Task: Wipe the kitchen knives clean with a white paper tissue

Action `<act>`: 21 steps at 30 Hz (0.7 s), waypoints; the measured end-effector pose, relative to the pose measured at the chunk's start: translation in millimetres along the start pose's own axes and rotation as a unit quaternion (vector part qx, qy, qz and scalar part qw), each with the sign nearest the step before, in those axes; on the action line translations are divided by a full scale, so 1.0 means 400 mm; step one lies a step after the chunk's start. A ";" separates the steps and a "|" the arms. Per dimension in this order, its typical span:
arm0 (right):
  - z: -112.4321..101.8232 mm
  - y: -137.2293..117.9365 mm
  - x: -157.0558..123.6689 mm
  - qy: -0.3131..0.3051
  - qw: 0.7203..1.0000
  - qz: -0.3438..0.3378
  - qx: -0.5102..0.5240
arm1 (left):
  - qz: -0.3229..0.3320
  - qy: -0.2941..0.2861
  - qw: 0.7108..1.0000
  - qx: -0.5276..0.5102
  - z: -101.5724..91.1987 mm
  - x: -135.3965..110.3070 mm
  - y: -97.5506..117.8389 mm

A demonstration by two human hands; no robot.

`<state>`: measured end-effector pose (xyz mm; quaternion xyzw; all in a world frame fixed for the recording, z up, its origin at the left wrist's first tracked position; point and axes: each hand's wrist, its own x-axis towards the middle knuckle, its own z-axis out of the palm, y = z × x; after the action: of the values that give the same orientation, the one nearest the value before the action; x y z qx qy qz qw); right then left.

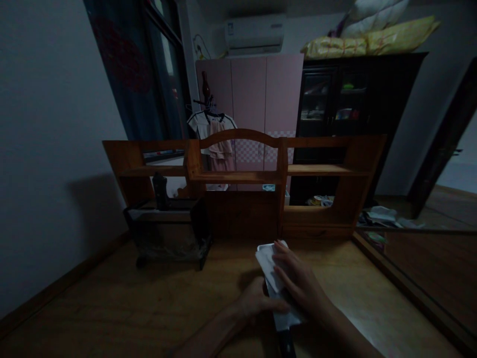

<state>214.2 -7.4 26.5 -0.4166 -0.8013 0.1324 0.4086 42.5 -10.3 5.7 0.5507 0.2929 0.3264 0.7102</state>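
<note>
knife (285, 323) lying over worktop (149, 298), handle pointing at me | white pad (269, 263) covering blade's far end, near end showing bare | left hand (253, 298) gripping knife | right hand (298, 286) lying fingers-out on pad, grip underneath hidden | shelf (242, 174) standing behind

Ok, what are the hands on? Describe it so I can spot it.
Find the wooden desk with the shelf unit at its back. Just before the unit's middle, the left hand and right hand meet on a flat white object. Unlike the dark rack to its left, it is pale, with a dark handle pointing toward the camera.
</note>
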 end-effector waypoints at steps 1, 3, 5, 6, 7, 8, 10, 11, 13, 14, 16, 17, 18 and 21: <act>-0.001 -0.001 -0.001 -0.007 1.000 -0.007 -0.003 | 0.003 0.009 1.000 -0.001 0.001 0.001 -0.003; -0.003 -0.003 -0.002 -0.024 0.999 -0.020 -0.013 | 0.008 0.038 0.999 -0.004 0.005 0.003 -0.010; -0.002 -0.004 -0.002 -0.039 0.998 -0.030 -0.031 | 0.013 0.062 0.998 -0.009 0.012 0.004 -0.014; -0.002 -0.005 -0.001 -0.047 0.998 -0.031 -0.040 | 0.016 0.067 0.998 -0.013 0.016 0.003 -0.015; -0.001 -0.006 -0.001 -0.054 0.997 -0.030 -0.049 | 0.020 0.066 0.997 -0.017 0.019 0.003 -0.015; -0.001 -0.006 0.000 -0.063 0.996 -0.030 -0.057 | 0.023 0.061 0.998 -0.020 0.022 0.003 -0.015; 0.001 -0.007 0.001 -0.082 0.994 -0.033 -0.069 | 0.027 0.050 0.998 -0.019 0.025 0.004 -0.018; 0.002 -0.007 0.001 -0.090 0.993 -0.038 -0.073 | 0.029 0.047 0.998 -0.016 0.025 0.005 -0.020; 0.004 -0.008 0.001 -0.106 0.990 -0.047 -0.075 | 0.040 0.045 0.998 -0.005 0.023 0.009 -0.029; 0.005 -0.009 0.001 -0.112 0.990 -0.048 -0.074 | 0.050 0.044 0.998 0.001 0.021 0.012 -0.034; 0.007 -0.011 0.000 -0.124 0.989 -0.041 -0.074 | 0.074 0.038 0.996 0.010 0.019 0.015 -0.043; 0.008 -0.012 0.000 -0.130 0.988 -0.036 -0.073 | 0.083 0.032 0.996 0.013 0.018 0.017 -0.046; 0.009 -0.011 0.000 -0.135 0.988 -0.030 -0.073 | 0.091 0.028 0.995 0.013 0.018 0.017 -0.048; 0.011 -0.003 0.000 -0.136 0.989 -0.024 -0.060 | 0.109 0.016 0.994 0.006 0.020 0.015 -0.044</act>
<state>210.1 -7.6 24.6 -0.3990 -0.8656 0.1294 0.2735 54.9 -13.4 -10.2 0.5783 0.2447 0.4089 0.6622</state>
